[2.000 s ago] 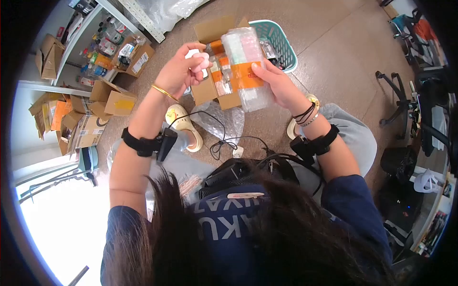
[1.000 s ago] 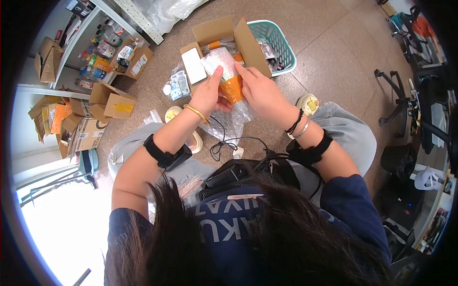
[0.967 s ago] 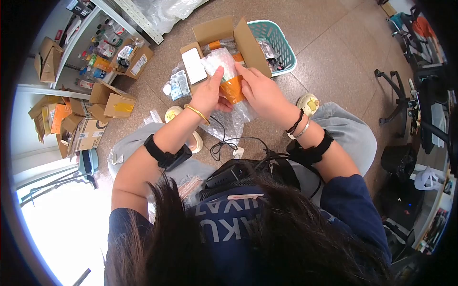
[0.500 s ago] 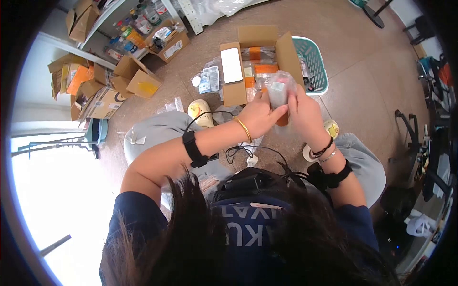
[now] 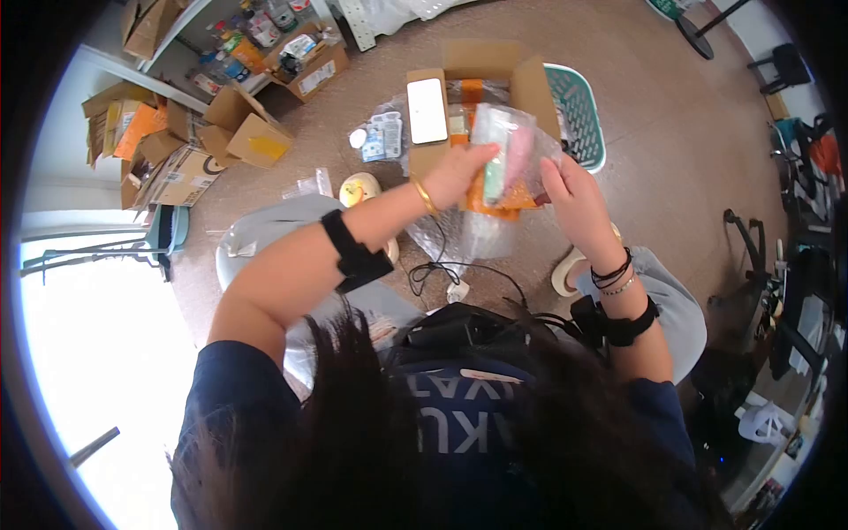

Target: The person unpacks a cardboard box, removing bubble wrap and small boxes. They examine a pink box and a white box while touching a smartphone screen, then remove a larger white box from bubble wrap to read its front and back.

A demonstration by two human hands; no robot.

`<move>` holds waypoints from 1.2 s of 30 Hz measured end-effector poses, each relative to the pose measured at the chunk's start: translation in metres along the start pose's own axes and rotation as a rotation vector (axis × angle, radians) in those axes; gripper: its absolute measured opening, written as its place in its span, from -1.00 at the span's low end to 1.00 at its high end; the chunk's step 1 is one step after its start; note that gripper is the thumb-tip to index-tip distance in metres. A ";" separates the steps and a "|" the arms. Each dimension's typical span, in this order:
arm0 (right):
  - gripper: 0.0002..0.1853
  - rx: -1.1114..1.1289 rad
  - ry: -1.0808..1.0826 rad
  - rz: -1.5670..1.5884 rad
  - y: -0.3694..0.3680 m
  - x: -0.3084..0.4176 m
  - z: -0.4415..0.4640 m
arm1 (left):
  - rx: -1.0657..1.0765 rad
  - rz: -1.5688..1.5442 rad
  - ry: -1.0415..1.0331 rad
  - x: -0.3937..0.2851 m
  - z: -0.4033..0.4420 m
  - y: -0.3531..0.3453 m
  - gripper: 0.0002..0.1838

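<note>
The left hand [image 5: 455,177] is gripping the packet [image 5: 511,159] at its left edge, thumb pressing the face, other fingers mostly hidden. The right hand [image 5: 579,208] appears to be pinching the right edge. The packet is sitting between both sets of fingers, the box [image 5: 536,95] standing just beyond them. For good control, both thumbs should be applying light, even pressure. The left forearm [image 5: 384,216] is slanting inward; the right forearm [image 5: 611,261] is reaching more directly forward.
</note>
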State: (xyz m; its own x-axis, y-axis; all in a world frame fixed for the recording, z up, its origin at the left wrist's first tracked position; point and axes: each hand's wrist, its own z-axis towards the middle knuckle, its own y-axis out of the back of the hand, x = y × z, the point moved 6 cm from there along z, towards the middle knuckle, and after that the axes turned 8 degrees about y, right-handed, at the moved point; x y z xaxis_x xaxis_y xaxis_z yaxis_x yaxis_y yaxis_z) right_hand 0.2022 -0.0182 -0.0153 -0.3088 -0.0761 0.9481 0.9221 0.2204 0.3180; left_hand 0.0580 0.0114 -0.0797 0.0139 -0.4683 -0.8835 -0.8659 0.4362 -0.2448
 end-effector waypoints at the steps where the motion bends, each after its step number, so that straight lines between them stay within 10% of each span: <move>1: -0.71 -0.010 -0.011 -0.011 0.002 -0.001 0.000 | 0.076 -0.181 0.044 0.001 0.002 -0.003 -0.55; 5: -0.69 -0.035 -0.080 0.245 0.002 -0.009 0.003 | 0.064 -0.328 0.053 -0.011 -0.005 -0.015 -0.50; 11: -0.70 -0.169 -0.202 0.186 0.000 -0.029 0.001 | -0.107 0.289 -0.157 -0.006 0.001 -0.016 -0.56; 13: -0.73 -0.494 0.536 -0.495 0.013 0.026 -0.006 | -0.131 0.225 -0.192 -0.009 -0.001 -0.016 -0.58; 17: -0.62 0.046 0.827 -0.675 -0.017 0.045 -0.013 | -0.169 0.263 -0.022 -0.005 0.000 -0.007 -0.64; 32: -0.60 0.085 0.470 -0.753 -0.045 0.024 -0.019 | -0.036 0.372 0.073 0.007 0.006 -0.006 -0.55; 34: -0.64 0.051 0.494 -0.754 -0.055 0.013 -0.026 | -0.473 0.744 0.172 -0.009 -0.003 0.012 -0.68; 36: -0.68 0.021 0.520 -0.756 -0.059 0.007 -0.031 | -0.421 0.506 0.189 -0.026 -0.003 0.019 -0.65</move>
State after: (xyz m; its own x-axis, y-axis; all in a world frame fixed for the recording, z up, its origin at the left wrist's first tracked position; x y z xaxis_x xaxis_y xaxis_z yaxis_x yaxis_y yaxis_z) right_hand 0.1530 -0.0618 -0.0279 -0.6797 -0.6337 0.3693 0.5116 -0.0489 0.8578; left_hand 0.0398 0.0291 -0.0597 -0.4983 -0.4281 -0.7540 -0.8639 0.3188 0.3899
